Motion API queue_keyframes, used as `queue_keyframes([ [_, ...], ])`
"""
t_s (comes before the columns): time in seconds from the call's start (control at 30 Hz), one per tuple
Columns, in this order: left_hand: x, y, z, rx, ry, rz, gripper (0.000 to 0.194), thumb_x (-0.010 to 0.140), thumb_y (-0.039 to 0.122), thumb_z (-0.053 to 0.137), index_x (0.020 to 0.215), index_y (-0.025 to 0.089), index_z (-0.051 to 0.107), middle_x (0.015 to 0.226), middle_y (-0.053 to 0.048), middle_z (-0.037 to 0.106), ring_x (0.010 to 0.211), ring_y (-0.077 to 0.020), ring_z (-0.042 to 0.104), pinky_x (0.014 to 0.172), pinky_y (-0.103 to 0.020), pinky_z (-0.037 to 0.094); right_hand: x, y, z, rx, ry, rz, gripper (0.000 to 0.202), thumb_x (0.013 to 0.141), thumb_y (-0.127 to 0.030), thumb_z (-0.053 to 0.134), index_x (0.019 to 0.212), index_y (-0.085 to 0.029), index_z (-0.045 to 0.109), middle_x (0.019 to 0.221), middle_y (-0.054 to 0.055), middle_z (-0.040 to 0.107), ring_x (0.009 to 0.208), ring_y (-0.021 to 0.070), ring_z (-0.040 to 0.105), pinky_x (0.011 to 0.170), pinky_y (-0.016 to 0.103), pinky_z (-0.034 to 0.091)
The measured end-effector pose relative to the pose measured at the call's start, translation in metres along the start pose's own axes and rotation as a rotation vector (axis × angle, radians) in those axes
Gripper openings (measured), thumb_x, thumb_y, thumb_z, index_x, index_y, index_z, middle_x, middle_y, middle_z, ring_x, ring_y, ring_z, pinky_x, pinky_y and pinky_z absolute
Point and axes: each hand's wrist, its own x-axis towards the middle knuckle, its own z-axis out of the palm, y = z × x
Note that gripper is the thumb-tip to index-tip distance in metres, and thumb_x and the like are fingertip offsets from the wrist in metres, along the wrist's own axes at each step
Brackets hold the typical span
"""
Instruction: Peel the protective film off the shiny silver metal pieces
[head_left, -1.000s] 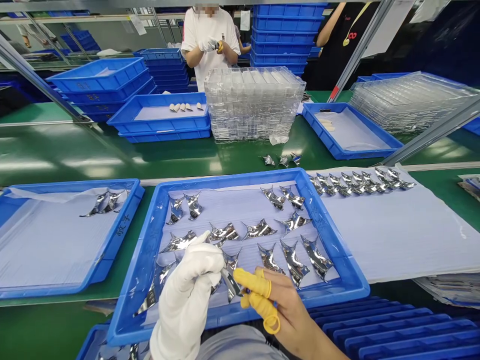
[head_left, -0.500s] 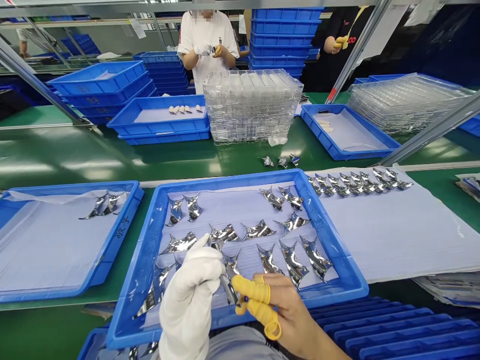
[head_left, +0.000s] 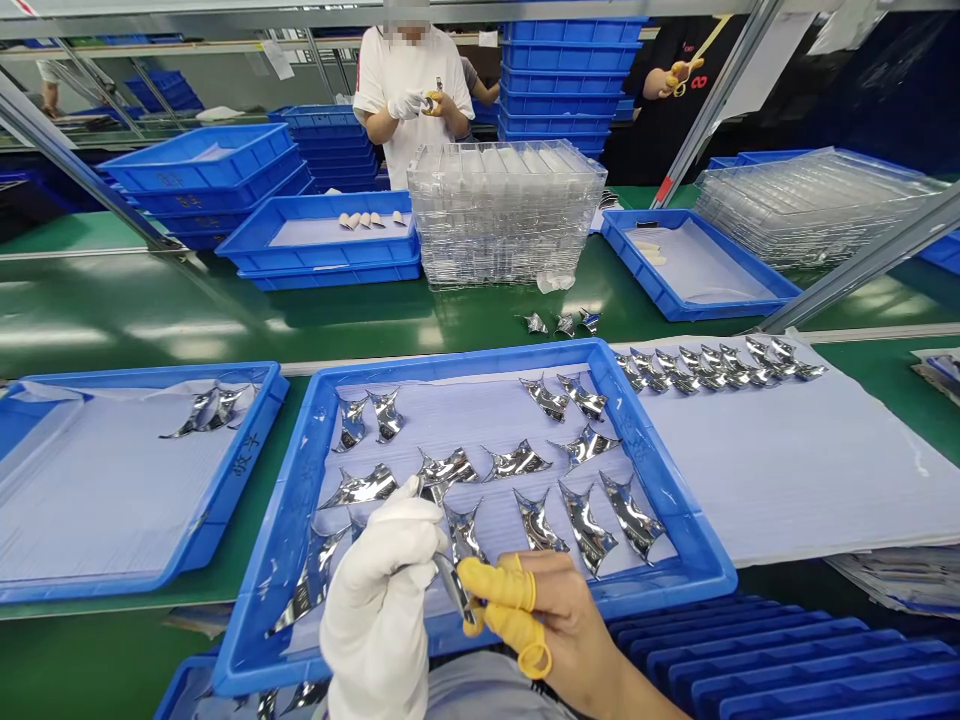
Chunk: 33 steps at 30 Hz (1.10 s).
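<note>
Between my two hands is a small shiny metal piece (head_left: 454,588), held over the front of a blue tray (head_left: 701,560). My left hand (head_left: 386,600), in a white glove, pinches its left end. My right hand (head_left: 525,610), with yellow finger covers, grips the other end between thumb and fingers. Curved chrome pieces lie in rows on the tray's white liner, among them one (head_left: 517,460) in the middle and one (head_left: 589,525) to the right. Part of the left-hand rows is hidden behind my glove.
At the left is another blue tray (head_left: 206,520) with chrome pieces. More pieces (head_left: 697,368) line a white sheet (head_left: 810,460) at the right. Clear plastic trays (head_left: 506,215) stand stacked behind. A person (head_left: 411,95) works across the bench.
My right hand has shifted slightly left with the metal piece, whose angle has changed a little. My left hand has barely moved.
</note>
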Motion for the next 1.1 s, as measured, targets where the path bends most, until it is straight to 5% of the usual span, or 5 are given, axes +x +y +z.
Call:
queue_keyframes([
  [0.13, 0.001, -0.001, 0.001, 0.000, -0.009, 0.042, 0.018, 0.094, 0.017, 0.066, 0.105, 0.028, 0.075, 0.088, 0.001, 0.076, 0.095, -0.0196, 0.069, 0.103, -0.043, 0.051, -0.001, 0.003, 0.003, 0.024, 0.058, 0.036, 0.021, 0.098, -0.028, 0.069, 0.111, -0.026, 0.085, 0.071, 0.005, 0.077, 0.060, 0.0146, 0.066, 0.061, 0.024, 0.056],
  [0.33, 0.003, -0.010, -0.008, 0.019, -0.032, 0.097, 0.017, 0.092, 0.016, 0.068, 0.104, 0.025, 0.075, 0.089, -0.001, 0.076, 0.093, -0.0217, 0.071, 0.097, -0.045, 0.053, -0.001, 0.004, 0.003, 0.234, 0.003, 0.055, 0.028, 0.099, -0.030, 0.070, 0.125, -0.030, 0.078, 0.079, 0.004, 0.077, 0.063, 0.0127, 0.074, 0.064, 0.020, 0.059],
  [0.63, 0.007, -0.008, -0.007, -0.048, -0.107, 0.144, 0.020, 0.094, 0.011, 0.064, 0.110, 0.021, 0.073, 0.094, 0.000, 0.075, 0.102, -0.0185, 0.069, 0.104, -0.039, 0.050, 0.003, -0.001, -0.006, -0.027, -0.043, -0.090, 0.029, 0.100, -0.030, 0.066, 0.126, -0.024, 0.078, 0.074, 0.008, 0.081, 0.056, 0.0131, 0.066, 0.057, 0.021, 0.055],
  [1.1, 0.005, -0.002, -0.003, -0.046, -0.049, 0.111, 0.018, 0.094, 0.015, 0.067, 0.108, 0.024, 0.074, 0.091, 0.002, 0.076, 0.097, -0.0182, 0.070, 0.099, -0.038, 0.053, 0.003, 0.000, -0.002, 0.046, -0.037, -0.134, 0.026, 0.099, -0.025, 0.067, 0.120, -0.022, 0.081, 0.075, 0.007, 0.080, 0.059, 0.0136, 0.071, 0.062, 0.021, 0.061],
])
